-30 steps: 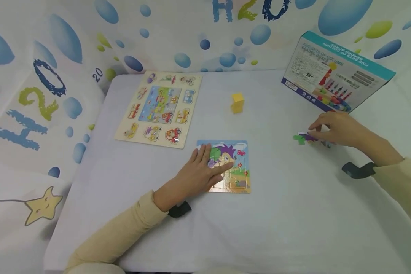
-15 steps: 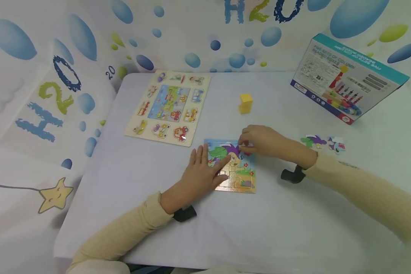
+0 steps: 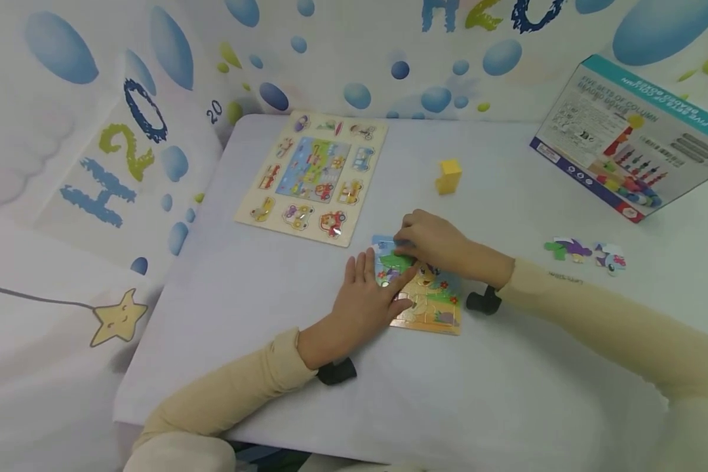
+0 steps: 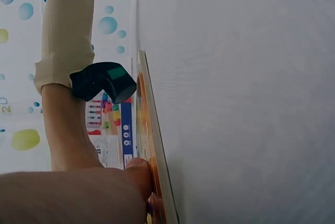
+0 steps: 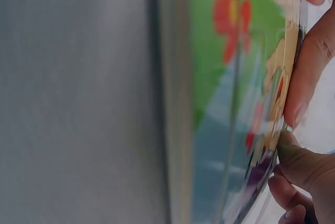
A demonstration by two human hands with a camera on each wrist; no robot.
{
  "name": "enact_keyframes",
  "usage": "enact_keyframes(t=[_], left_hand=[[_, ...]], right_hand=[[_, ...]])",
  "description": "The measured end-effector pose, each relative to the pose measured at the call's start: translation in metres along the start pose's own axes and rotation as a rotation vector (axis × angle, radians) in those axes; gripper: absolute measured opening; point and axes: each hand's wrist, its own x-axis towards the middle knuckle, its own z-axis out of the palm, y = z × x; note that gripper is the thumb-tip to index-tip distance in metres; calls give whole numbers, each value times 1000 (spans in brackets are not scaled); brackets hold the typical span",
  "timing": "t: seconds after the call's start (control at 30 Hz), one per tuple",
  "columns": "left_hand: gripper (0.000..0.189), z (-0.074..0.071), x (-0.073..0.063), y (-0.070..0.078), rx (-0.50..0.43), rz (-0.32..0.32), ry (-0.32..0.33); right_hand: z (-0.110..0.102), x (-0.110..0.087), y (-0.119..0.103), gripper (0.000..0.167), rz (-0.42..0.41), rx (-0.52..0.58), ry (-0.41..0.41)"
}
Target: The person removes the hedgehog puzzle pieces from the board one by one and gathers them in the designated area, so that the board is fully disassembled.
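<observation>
A small jigsaw puzzle (image 3: 445, 308) with a cartoon character lies flat on the table. My left hand (image 3: 360, 311) rests on its left side, fingers straight, the thumb and index finger spread over the picture. At the puzzle's upper part my right hand (image 3: 433, 242) has its fingers curled in a pinch. A puzzle piece seems held between the fingertips, mostly hidden by them. In the right wrist view the thumb (image 5: 303, 164) meets the picture's surface beside the left index finger (image 5: 314, 62). Off to the right lie loose puzzle pieces, one green and purple (image 3: 575, 248), one whitish (image 3: 611, 258).
Behind and to the left lies a wooden vehicle puzzle board (image 3: 345, 226). A yellow block (image 3: 448, 177) stands at the back. The box of beaded columns (image 3: 631, 144) stands at the back right. White cloth covers the table (image 3: 478, 393).
My right hand has come left from the loose pieces to the puzzle, then slid further left along its upper part. The left hand stays on the puzzle. The head view has shifted.
</observation>
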Motion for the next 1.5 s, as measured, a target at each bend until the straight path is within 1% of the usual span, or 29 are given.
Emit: enact_keyframes(t=[0.1, 0.17, 0.3, 0.4, 0.47, 0.57, 0.7, 0.83, 0.93, 1.0, 1.1, 1.2, 1.3, 1.4, 1.5], left_hand=[[53, 0, 2, 1, 31, 27, 20], [53, 1, 3, 1, 54, 43, 31], [54, 4, 3, 0, 93, 55, 68], [53, 6, 1, -1, 113, 47, 106], [52, 7, 0, -2, 121, 42, 131], [52, 8, -1, -2, 134, 45, 163], [53, 10, -2, -2, 162, 55, 206], [53, 5, -7, 5, 246, 41, 204], [52, 1, -10, 12, 284, 33, 198], [51, -1, -11, 14, 273, 36, 208], [51, -1, -10, 16, 242, 40, 184], [51, -2, -8, 16, 220, 46, 149], [52, -2, -6, 15, 216, 54, 134], [52, -1, -7, 13, 219, 52, 135], [52, 0, -5, 14, 226, 61, 158]], right_hand=[[-3, -4, 2, 26, -10, -14, 8], [-2, -6, 4, 25, -22, -43, 16], [2, -6, 3, 21, -96, -202, 13], [4, -4, -2, 21, -137, -315, -14], [4, -3, -6, 21, -132, -335, -31], [3, -2, -9, 19, -91, -299, -36], [3, -3, -7, 17, -57, -209, -4], [4, -3, -6, 17, -60, -173, 17], [2, -2, -6, 18, -32, -143, 7], [0, -1, -6, 18, -9, -114, 0], [-1, -1, -5, 18, 10, -83, -4], [-1, -2, -5, 19, 13, -88, 0], [-1, -4, -7, 18, 18, -108, 16], [-1, -2, -10, 18, -3, -141, 37], [-3, -5, -9, 19, -14, -188, 62]])
